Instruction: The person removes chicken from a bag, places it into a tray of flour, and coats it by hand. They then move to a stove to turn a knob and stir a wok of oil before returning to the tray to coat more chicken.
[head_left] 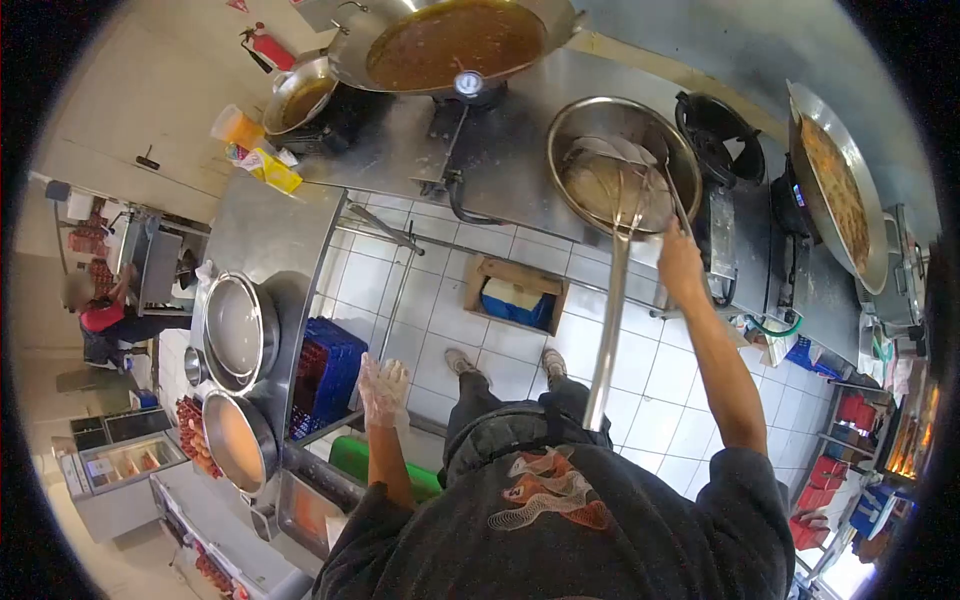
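My right hand (682, 264), bare, is closed around the end of a slim metal utensil (681, 200) that reaches into a deep steel bowl (560, 140). Its working end is too unclear to name. Pale, cloudy contents (600, 190) fill the bottom of the bowl. A long-handled wire skimmer or whisk (608, 340) leans over the near rim, its wires inside and its thick handle pointing towards me. My left hand (383, 392) wears a clear plastic glove. It is held out over the floor at my left side, fingers apart, with nothing in it.
Large woks of brown liquid (455, 45) and frying oil (838, 190) stand behind and right of the bowl. A black burner (720, 140) sits beside it. Steel bowls (240, 330) and a pan of orange liquid (235, 445) line the left counter. Another person (100, 315) is far left.
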